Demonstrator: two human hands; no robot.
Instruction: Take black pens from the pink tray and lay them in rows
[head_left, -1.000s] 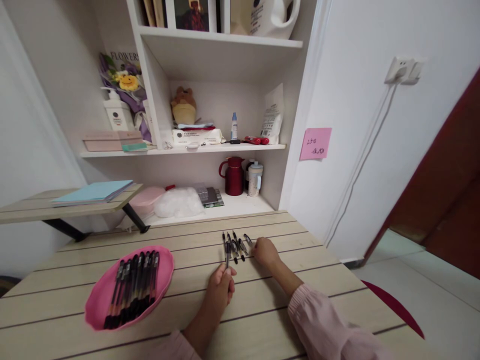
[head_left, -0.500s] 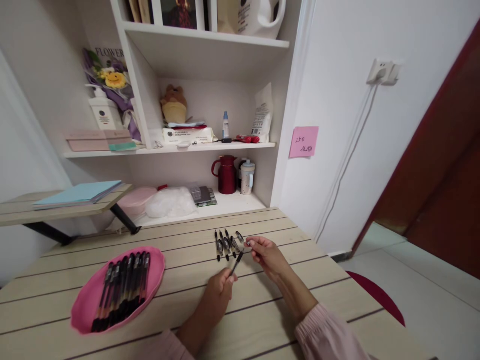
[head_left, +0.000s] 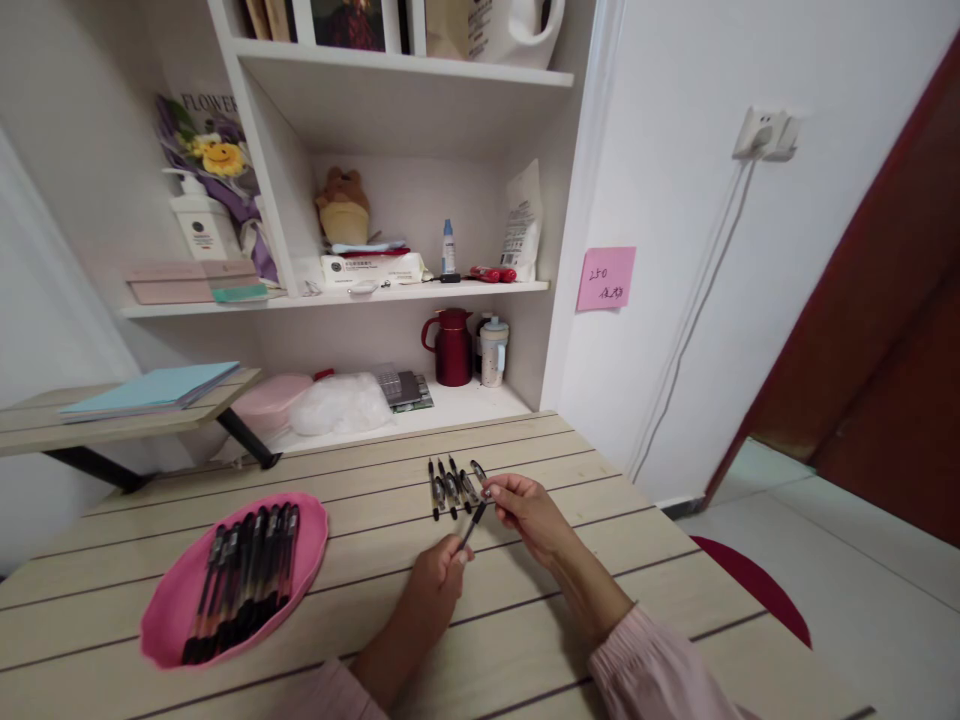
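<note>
My left hand is closed around a black pen barrel, which slants up to the right over the table. My right hand pinches a small silvery piece at the pen's upper end. The fingertips partly hide that piece, so I cannot tell whether it touches the barrel. Just beyond the hands, several uncapped black pens lie side by side with dark clear caps among them. Another cap lies near my right fingertips.
A pink tray full of black pens stands left on the slatted wooden table. Behind it, a small raised stand holds blue paper. White shelves at the back hold a red jug and a cup.
My right hand has moved slightly left, bringing the small silvery piece closer to the pen's end. My left hand keeps its hold on the pen. The camera view has shifted slightly.
</note>
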